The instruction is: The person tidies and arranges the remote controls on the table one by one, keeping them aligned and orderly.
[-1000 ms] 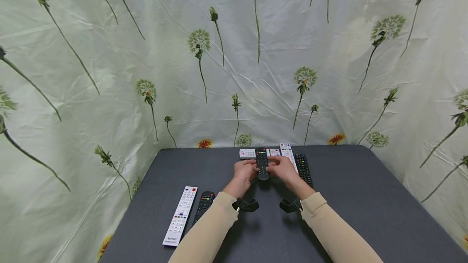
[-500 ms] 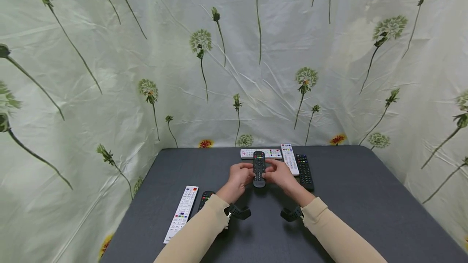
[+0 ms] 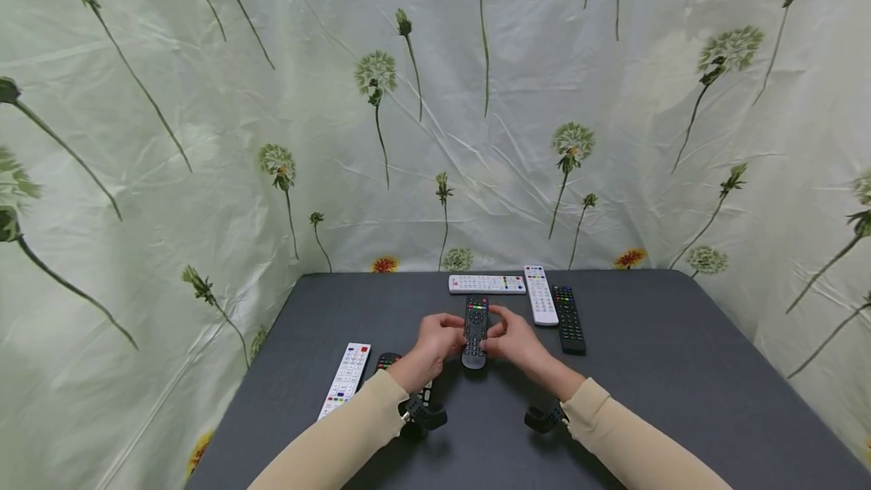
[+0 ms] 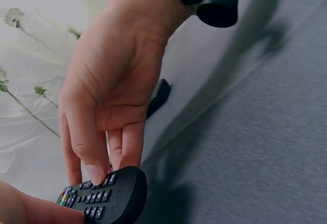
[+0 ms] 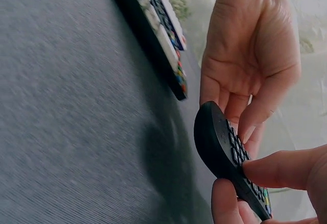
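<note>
Both hands hold a black remote control from its two long sides, above the dark table. My left hand pinches its left edge, and my right hand pinches the right edge, with the thumbs toward the button face. From the left wrist, the remote's rounded near end shows beside my right hand's bent fingers. The right wrist view has the remote tilted over its shadow, thumb on the keys and fingers below.
A white remote lies crosswise at the back. Right of it lie another white remote and a black remote. At left, a white remote and a black remote are partly hidden by the left arm. Flowered cloth hangs behind.
Both hands have brought the black remote toward the person and a little left, away from the crosswise white remote, which now shows whole. The left forearm covers more of the left-hand remotes.
</note>
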Available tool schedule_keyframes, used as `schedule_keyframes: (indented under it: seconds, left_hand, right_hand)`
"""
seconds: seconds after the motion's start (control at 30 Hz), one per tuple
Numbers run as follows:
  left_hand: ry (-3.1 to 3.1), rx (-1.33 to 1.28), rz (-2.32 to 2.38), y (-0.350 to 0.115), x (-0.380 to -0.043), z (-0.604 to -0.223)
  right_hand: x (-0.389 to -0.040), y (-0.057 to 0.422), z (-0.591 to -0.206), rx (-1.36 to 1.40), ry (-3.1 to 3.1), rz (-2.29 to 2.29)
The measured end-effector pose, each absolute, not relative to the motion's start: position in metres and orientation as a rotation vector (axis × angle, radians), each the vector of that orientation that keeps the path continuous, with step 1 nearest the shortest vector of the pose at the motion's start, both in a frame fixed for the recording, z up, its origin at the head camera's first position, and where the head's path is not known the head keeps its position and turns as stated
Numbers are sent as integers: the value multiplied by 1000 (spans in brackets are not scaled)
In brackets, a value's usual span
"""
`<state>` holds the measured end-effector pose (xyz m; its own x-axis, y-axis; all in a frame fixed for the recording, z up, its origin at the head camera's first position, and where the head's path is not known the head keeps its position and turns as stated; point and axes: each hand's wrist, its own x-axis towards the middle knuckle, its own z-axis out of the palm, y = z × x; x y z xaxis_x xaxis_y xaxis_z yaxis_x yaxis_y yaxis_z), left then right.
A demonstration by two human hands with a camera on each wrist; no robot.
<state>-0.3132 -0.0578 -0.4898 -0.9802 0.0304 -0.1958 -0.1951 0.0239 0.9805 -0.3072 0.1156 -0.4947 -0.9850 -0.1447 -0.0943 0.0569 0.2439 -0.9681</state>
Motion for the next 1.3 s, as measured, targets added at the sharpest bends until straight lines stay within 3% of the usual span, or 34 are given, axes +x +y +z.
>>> schedule_keyframes:
  seconds: [0.93, 1.3]
  left_hand:
    - [2436, 139, 1730, -87, -254, -489]
    - [2463, 139, 1648, -91, -239, -490]
  right_hand:
    - [-255, 103, -505, -232, 2200, -1768]
    - [-240, 101, -509, -236, 2142, -1770]
